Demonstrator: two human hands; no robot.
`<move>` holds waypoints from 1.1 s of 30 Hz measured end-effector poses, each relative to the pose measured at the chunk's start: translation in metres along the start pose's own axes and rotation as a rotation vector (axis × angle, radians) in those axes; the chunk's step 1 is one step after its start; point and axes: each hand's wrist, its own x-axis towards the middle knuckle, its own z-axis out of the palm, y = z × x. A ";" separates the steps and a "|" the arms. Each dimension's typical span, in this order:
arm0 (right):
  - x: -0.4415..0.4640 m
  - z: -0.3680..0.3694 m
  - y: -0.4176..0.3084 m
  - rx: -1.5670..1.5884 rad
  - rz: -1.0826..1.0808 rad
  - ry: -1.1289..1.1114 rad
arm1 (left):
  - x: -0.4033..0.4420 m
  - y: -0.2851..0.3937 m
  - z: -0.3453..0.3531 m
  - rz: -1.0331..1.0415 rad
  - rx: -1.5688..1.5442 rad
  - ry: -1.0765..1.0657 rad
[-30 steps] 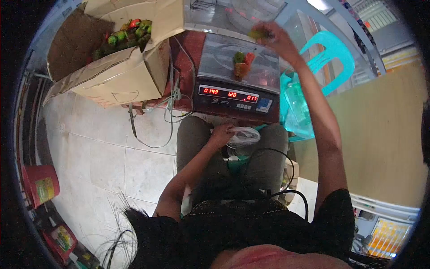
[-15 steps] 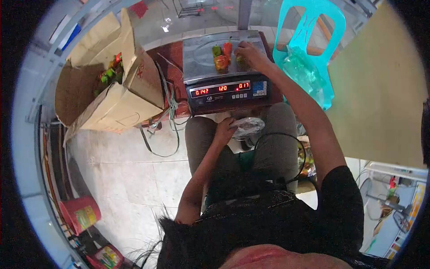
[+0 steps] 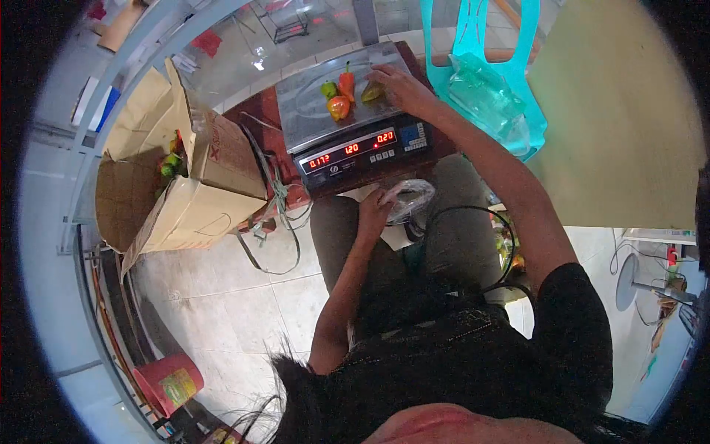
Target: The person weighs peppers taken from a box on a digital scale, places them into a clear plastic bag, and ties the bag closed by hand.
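On the scale's metal plate (image 3: 302, 111), a green pepper (image 3: 329, 90), an upright red-orange pepper (image 3: 347, 85) and a yellow-orange pepper (image 3: 339, 108) sit close together. To their right, a dark green-brown pepper (image 3: 372, 92) rests on the plate, with the curled fingers of my right hand (image 3: 398, 85) on it. Low over my lap, my left hand (image 3: 376, 210) pinches the rim of a clear plastic bag (image 3: 414, 198), whose mouth stands partly apart. Red digits glow on the scale's display (image 3: 349, 149).
At the left, a cardboard box (image 3: 222, 152) with flaps up holds red and green peppers (image 3: 171, 164). A turquoise chair (image 3: 529, 111) bears a green plastic bag (image 3: 484, 96). Straps (image 3: 277, 194) hang off the table edge. A red bin (image 3: 170, 381) is on the floor.
The view has turned a little, so the scale appears further left and tilted. The display's first and last numbers have risen. The bag's mouth in my left hand looks wider.
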 end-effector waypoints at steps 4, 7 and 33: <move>-0.008 0.000 0.008 0.084 0.007 0.038 | 0.000 0.005 -0.001 -0.079 -0.090 0.056; -0.008 -0.006 0.005 0.112 0.053 0.020 | 0.001 -0.009 -0.001 -0.029 -0.095 0.057; -0.097 0.004 -0.112 0.355 0.133 -0.060 | 0.004 -0.005 -0.015 -0.070 -0.281 0.078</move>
